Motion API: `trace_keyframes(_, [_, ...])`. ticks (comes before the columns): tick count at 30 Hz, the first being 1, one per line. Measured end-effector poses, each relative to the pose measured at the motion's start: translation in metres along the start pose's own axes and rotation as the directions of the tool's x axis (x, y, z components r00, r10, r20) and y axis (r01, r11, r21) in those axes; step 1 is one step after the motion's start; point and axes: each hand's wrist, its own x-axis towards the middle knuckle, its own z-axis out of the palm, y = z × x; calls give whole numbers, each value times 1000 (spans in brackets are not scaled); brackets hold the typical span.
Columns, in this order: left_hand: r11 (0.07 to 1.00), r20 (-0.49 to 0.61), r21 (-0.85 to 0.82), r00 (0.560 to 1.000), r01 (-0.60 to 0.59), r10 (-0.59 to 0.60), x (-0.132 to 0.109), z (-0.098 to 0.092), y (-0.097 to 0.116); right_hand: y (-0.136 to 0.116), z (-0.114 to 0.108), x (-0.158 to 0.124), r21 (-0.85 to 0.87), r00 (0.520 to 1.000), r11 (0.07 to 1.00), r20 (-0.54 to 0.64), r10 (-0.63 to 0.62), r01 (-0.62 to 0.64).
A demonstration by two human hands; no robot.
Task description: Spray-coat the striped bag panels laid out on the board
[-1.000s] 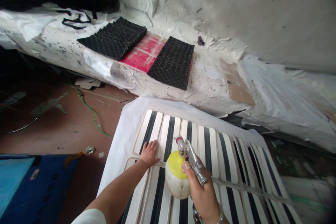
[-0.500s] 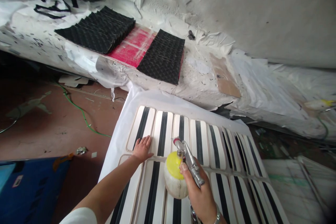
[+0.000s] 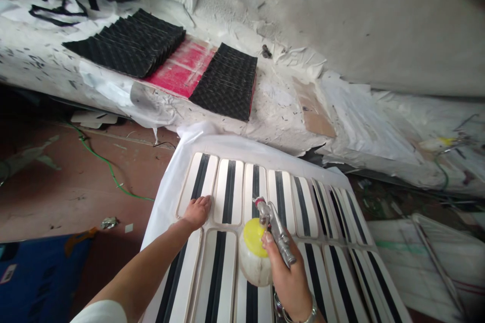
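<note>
My right hand (image 3: 288,277) is wrapped round the handle of a metal spray gun (image 3: 273,224), its nozzle pointing up and away. Below the gun hangs its cup, pale and cloudy, with a yellow lid (image 3: 253,234). Flat white panels (image 3: 235,186), each with a black lengthwise stripe, lie in two rows under both hands. On the near end of the far-left panel (image 3: 193,171) rests my left hand (image 3: 197,213), palm down, its fingers lying close together. The spray gun and right arm hide parts of the nearer row.
White sheeting covers the table (image 3: 166,181). Beyond it, a sheeted ledge (image 3: 280,126) carries two stacks of black textured sheets (image 3: 227,81) on a red board (image 3: 178,68). A green hose (image 3: 109,166) crosses the floor at left, near a blue box (image 3: 41,277).
The scene has shifted slightly left in view. My left hand stays on the far-left panel, its fingers drawn closer and thumb less visible. The right hand still holds the spray gun.
</note>
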Motion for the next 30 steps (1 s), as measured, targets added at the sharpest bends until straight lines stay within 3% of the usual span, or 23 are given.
trace_keyframes(4, [999, 2, 46, 1000, 21, -21, -5, 1, 0, 0, -2, -3, -7, 1000, 1000, 6, -20, 20])
trace_keyframes(10, [993, 23, 62, 994, 103, -105, -12, 6, -7, -5, 5, -10, 40, 991, 999, 137, 0, -6])
trace_keyframes(15, [996, 2, 48, 997, 77, -77, -12, 4, -12, -2, 9, -18, 23, 986, 1000, 169, 14, -18])
trace_keyframes(22, [997, -110, 66, 994, 34, -26, -17, 5, -13, 3, 8, -30, 5, 981, 1000, 196, 13, -14])
trace_keyframes(30, [998, -126, 55, 992, 15, -8, -28, 13, -9, 5, 7, -47, 42, 968, 997, 245, 55, -68])
